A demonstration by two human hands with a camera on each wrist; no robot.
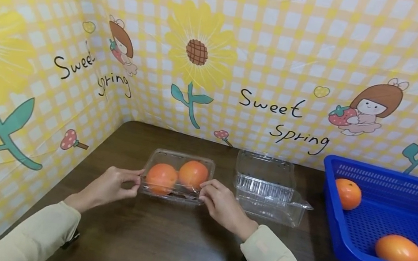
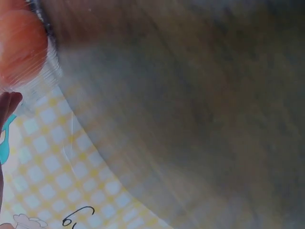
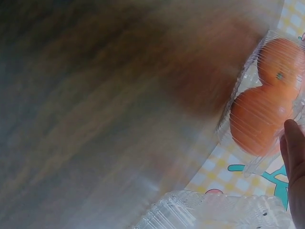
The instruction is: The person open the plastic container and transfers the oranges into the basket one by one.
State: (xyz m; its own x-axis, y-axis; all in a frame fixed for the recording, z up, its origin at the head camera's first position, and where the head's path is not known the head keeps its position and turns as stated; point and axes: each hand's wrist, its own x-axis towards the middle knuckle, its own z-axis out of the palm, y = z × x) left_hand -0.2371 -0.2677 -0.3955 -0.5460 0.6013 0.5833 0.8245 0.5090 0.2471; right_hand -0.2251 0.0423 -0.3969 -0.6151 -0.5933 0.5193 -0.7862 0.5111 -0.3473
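Note:
A clear plastic clamshell box (image 1: 177, 197) sits on the dark wooden table with two oranges inside, a left orange (image 1: 162, 179) and a right orange (image 1: 193, 174). My left hand (image 1: 113, 185) pinches the box's left edge between thumb and fingers. At the opposite edge, my right hand (image 1: 223, 205) grips the right side near the front corner. In the right wrist view, both oranges show through the ribbed plastic (image 3: 259, 119) beside my fingers (image 3: 294, 143). Only part of the box and fingertips (image 2: 12, 102) enter the left wrist view. Whether the lid is latched, I cannot tell.
Right of my right hand stands another clear plastic clamshell (image 1: 265, 187). Farther right, a blue perforated basket (image 1: 333, 232) holds one orange (image 1: 348, 194) at its left wall and another orange (image 1: 401, 252) near its front. A yellow checked cloth (image 1: 251, 56) hangs behind and left of the table.

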